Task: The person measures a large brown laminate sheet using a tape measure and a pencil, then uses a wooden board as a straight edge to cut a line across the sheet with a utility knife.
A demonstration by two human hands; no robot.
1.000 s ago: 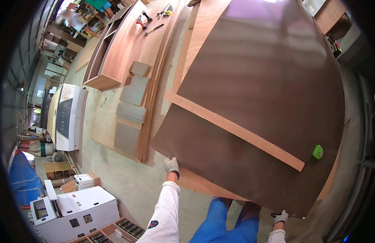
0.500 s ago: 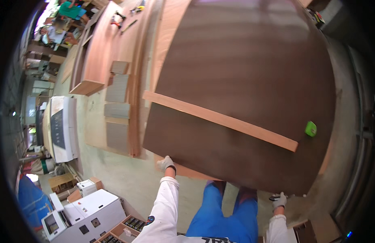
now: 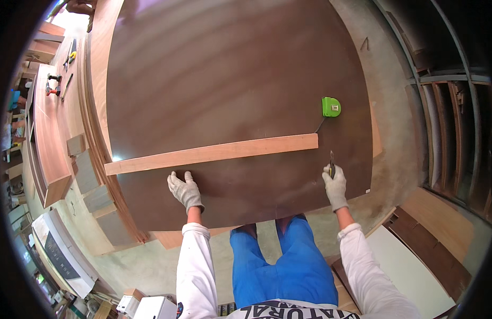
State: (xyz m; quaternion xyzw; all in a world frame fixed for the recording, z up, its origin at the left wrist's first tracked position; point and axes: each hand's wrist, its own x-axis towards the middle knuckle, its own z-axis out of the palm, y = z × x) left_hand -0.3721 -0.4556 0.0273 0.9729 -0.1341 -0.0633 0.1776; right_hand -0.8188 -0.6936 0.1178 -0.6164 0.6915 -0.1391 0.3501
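Observation:
A large dark brown sheet (image 3: 240,80) lies flat before me. Across its near part runs a straight, pale reddish wooden strip (image 3: 219,153). My left hand (image 3: 185,191), in a light knit glove, is just on the near side of this strip, toward its left end, with fingers apart and nothing held. My gloved right hand (image 3: 334,187) is closed around a utility knife (image 3: 332,159), whose blade points away from me, past the strip's right end. Beyond that end sits a green tape measure (image 3: 331,107) on the sheet.
Stacked wooden boards (image 3: 91,117) border the sheet's left side. A drill (image 3: 53,85) and other hand tools lie on panels at the far left. Metal shelving (image 3: 458,80) with upright boards stands at right. A white panel (image 3: 410,266) is at the lower right.
The view has turned. My left hand has left the sheet's near edge and come over its surface, close to the strip. My right hand has risen from the near edge with the knife.

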